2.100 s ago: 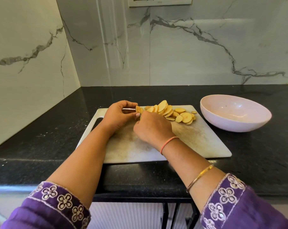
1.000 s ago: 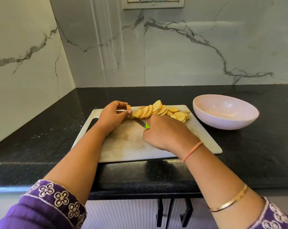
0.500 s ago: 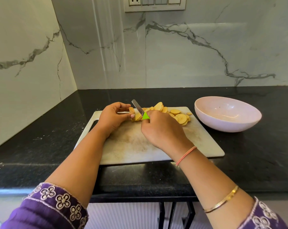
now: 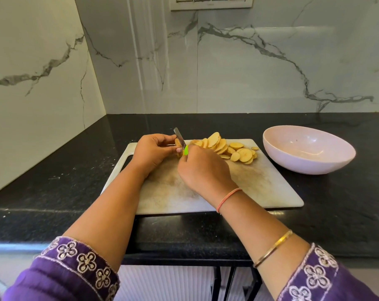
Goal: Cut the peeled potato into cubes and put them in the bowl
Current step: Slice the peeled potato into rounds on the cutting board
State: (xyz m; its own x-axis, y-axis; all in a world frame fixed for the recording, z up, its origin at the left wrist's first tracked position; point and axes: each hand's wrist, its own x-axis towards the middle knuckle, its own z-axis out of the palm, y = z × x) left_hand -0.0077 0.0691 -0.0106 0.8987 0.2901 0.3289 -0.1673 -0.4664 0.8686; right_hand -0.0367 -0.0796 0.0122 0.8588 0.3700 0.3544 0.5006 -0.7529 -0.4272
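Head: one knife [image 4: 179, 139], one bowl [image 4: 303, 165]

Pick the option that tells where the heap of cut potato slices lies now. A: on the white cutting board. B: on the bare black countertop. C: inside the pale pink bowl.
A: the heap of pale yellow round potato slices lies fanned on the white rectangular cutting board, and the pale pink round bowl beside it holds none.
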